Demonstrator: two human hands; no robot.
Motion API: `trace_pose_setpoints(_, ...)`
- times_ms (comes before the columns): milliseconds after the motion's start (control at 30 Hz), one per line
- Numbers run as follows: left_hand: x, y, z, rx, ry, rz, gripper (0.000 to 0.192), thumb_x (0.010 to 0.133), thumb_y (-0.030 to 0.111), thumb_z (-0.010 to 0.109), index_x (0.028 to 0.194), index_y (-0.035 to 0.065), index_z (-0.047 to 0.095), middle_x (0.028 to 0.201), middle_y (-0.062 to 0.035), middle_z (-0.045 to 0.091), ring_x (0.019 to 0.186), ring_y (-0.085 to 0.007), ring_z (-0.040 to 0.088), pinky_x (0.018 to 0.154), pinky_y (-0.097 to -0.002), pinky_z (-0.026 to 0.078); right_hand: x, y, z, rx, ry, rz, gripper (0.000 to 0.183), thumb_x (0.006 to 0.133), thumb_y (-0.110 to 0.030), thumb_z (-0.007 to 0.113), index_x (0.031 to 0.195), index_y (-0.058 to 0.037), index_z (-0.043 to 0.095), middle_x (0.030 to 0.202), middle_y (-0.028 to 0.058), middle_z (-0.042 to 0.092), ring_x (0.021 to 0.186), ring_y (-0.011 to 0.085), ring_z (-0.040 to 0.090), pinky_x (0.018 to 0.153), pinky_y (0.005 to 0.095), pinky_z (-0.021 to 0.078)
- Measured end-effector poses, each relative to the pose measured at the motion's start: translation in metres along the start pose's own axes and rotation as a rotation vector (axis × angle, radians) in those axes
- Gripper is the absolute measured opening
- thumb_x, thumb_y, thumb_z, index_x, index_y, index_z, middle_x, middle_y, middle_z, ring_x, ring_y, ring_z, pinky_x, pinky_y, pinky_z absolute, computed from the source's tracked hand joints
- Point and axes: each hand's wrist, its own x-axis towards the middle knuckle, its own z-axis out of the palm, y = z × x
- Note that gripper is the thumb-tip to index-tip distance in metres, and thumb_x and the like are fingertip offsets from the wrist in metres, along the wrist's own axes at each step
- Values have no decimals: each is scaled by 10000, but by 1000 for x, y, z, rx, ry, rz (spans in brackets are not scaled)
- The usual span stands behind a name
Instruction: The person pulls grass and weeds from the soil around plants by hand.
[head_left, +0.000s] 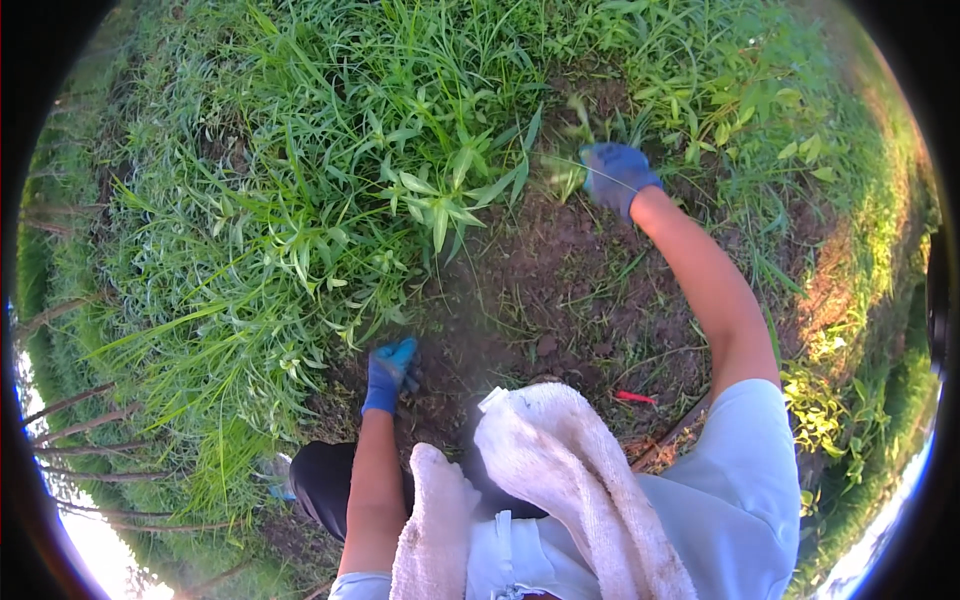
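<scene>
My left hand, in a blue work glove, is low over bare soil at the edge of the green weeds. Its fingers point up and right; whether they hold anything is unclear. Farther out to the right, my right hand wears a similar blue glove. Blurred pale green leaves lie at its fingertips, and a thin stem crosses the glove. I cannot tell whether the hand grips them. A broad-leaved plant stands between the hands, farther from my body.
A soiled white towel hangs from my neck over my lap. A small red object lies on the soil to its right. Thin bare branches reach in at the left. Yellow-green leafy plants grow beside my right sleeve.
</scene>
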Motion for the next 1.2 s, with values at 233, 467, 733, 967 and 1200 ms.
trace_pose_setpoints(233, 2, -3, -12, 39, -47, -115, 339, 819, 306, 647, 876, -27, 623, 661, -102, 612, 422, -191, 561, 307, -296, 416, -8, -1, -56, -493, 333, 114, 328, 862, -186, 525, 1180, -128, 586, 1234, 65, 564, 1235, 264, 435, 939, 532, 384)
trace_pose_setpoints(467, 1, -3, -3, 19, -20, -57, 365, 830, 353, 620, 745, -1, 591, 566, -119, 600, 336, -199, 509, 291, -291, 365, 66, 114, -53, -89, 50, 336, 267, 834, -134, 532, 1060, -41, 641, 1123, 192, 607, 1005, 316, 609, 826, 427, 488)
trace_pose_setpoints(733, 1, -3, -6, 26, 5, -97, 376, 830, 359, 623, 709, 5, 589, 555, -129, 601, 315, -205, 501, 272, -298, 355, 12, 56, -18, 316, 366, 331, 245, 791, -179, 571, 994, -45, 599, 940, 205, 636, 867, 335, 630, 758, 417, 490)
trace_pose_setpoints(967, 3, -2, -6, 23, 27, -90, 370, 827, 360, 632, 737, 3, 597, 553, -127, 599, 317, -206, 500, 278, -299, 354, -79, -26, 19, -6, 31, -94, 285, 851, -145, 464, 1113, -85, 557, 895, 191, 602, 841, 324, 611, 711, 400, 499)
trace_pose_setpoints(1200, 3, 0, 3, 68, 12, -87, 365, 832, 366, 619, 722, 20, 587, 539, -121, 590, 317, -198, 491, 283, -293, 349, 20, 123, -23, -132, 53, 350, 237, 866, -168, 495, 1026, -18, 584, 783, 122, 616, 709, 248, 613, 629, 362, 487)
